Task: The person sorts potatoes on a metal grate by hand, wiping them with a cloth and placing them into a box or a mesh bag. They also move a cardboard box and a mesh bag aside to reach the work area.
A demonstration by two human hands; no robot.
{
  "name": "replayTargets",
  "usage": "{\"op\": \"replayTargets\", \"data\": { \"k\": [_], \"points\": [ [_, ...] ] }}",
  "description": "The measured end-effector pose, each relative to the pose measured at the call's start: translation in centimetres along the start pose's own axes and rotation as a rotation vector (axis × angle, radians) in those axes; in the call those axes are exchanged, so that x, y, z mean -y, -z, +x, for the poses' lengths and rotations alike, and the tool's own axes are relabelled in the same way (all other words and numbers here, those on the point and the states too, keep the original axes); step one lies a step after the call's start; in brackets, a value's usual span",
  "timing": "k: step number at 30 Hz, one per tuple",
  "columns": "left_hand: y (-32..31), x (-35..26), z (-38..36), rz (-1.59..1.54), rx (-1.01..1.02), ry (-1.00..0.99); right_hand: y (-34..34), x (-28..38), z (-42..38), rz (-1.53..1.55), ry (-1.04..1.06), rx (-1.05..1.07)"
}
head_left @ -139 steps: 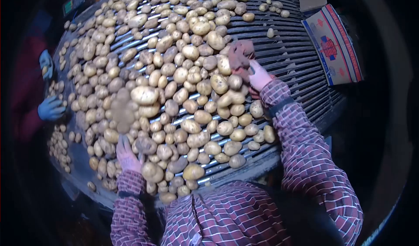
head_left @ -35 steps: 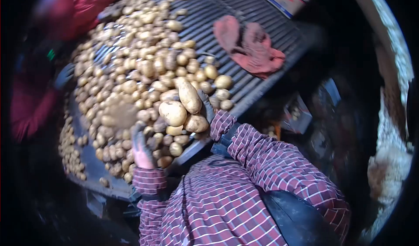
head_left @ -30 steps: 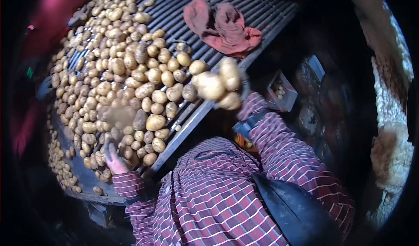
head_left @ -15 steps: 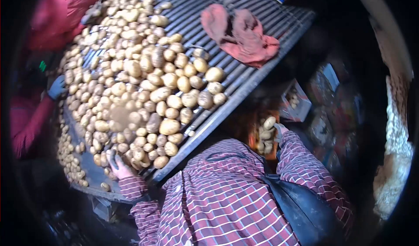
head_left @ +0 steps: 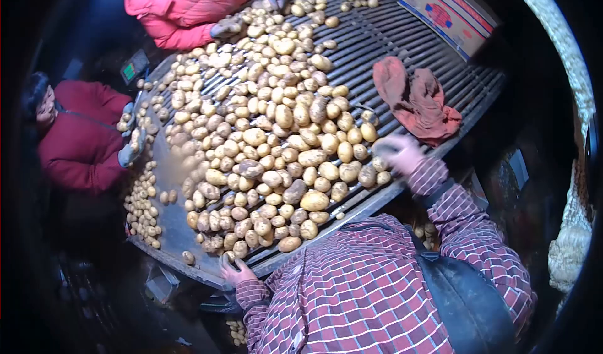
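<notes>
A large heap of potatoes (head_left: 276, 147) covers the slatted sorting table (head_left: 370, 43). At the near edge of the heap, my left hand (head_left: 237, 271) has its dark-tipped fingers curled around a potato (head_left: 230, 256). My right hand (head_left: 405, 155), smeared by motion, reaches over the table's right edge beside the outermost potatoes. Its fingertips point left, and their grip is not clear. Just beyond it lie dirty reddish cloth gloves (head_left: 418, 99).
A printed cardboard box (head_left: 443, 15) stands at the far right. Across the table are a person in a red jacket (head_left: 188, 5) and one in a maroon jacket (head_left: 81, 134), both handling potatoes. More potatoes (head_left: 427, 233) sit below the edge, partly hidden by my right arm.
My right hand has come up from the crate of potatoes below the table to its edge. My left hand stays at the near edge. The view has shifted, showing more of both co-workers.
</notes>
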State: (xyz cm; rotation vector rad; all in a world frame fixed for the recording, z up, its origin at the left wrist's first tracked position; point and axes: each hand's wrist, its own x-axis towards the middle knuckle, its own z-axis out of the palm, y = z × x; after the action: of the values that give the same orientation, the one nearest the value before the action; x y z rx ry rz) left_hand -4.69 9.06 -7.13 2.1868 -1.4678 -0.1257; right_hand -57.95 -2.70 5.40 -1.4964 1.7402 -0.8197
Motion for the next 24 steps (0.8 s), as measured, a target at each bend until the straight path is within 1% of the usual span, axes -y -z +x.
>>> {"op": "replayTargets", "data": {
  "k": [1, 2, 3, 5, 7, 8, 9, 11, 13, 14, 15, 17, 20, 21, 22, 24],
  "points": [
    [-0.2, -0.5, 0.3, 0.028, -0.010, 0.028, -2.5, 0.8, 0.8, -0.319, 0.208, 0.213],
    [-0.3, -0.4, 0.4, 0.026, -0.016, 0.051, -4.8, 1.4, 1.3, -0.569, 0.451, 0.348],
    [-0.4, -0.4, 0.4, 0.024, -0.019, 0.051, -6.6, 2.5, 1.3, -0.929, 0.393, 0.500],
    [-0.5, 0.1, 0.5, 0.025, -0.011, 0.051, -10.2, 1.1, 1.6, -1.141, 0.397, 0.444],
    [-0.1, -0.6, 0.7, 0.034, 0.009, 0.069, -12.2, -0.6, 1.7, -1.227, 0.408, 0.395],
    [0.3, -1.1, 0.6, 0.034, 0.016, 0.073, -11.6, 0.0, 1.7, -1.144, 0.336, 0.460],
    [0.3, -1.3, 0.8, 0.030, 0.014, 0.069, -10.2, 1.4, 1.8, -0.940, 0.275, 0.489],
    [-0.1, -1.1, 1.1, 0.042, 0.009, 0.067, -9.8, 1.4, 1.4, -0.486, 0.265, 0.286],
    [0.0, -1.4, 1.0, 0.047, 0.024, 0.089, -9.8, 4.5, 1.6, -0.381, 0.310, 0.412],
    [0.0, -1.4, 1.0, 0.056, 0.029, 0.101, -10.7, 5.6, 1.9, -0.446, 0.356, 0.515],
    [0.1, -1.4, 1.1, 0.062, 0.030, 0.112, -11.9, 6.3, 1.4, -0.536, 0.542, 0.576],
    [0.0, -1.4, 1.1, 0.055, 0.018, 0.111, -14.8, 7.9, 0.5, -0.815, 0.572, 0.771],
    [0.5, -1.4, 1.0, 0.050, 0.009, 0.121, -19.4, 8.1, -1.0, -1.110, 0.537, 0.685],
    [0.4, -1.7, 1.0, 0.041, 0.014, 0.117, -20.3, 8.1, -1.5, -1.159, 0.555, 0.608],
    [-0.2, -0.6, 1.0, 0.015, 0.008, 0.069, -20.7, 8.1, -1.9, -1.168, 0.528, 0.613],
    [-0.4, -0.5, 0.6, 0.054, 0.035, 0.075, -20.4, 8.5, -1.8, -1.171, 0.458, 0.614]
  ]
}}
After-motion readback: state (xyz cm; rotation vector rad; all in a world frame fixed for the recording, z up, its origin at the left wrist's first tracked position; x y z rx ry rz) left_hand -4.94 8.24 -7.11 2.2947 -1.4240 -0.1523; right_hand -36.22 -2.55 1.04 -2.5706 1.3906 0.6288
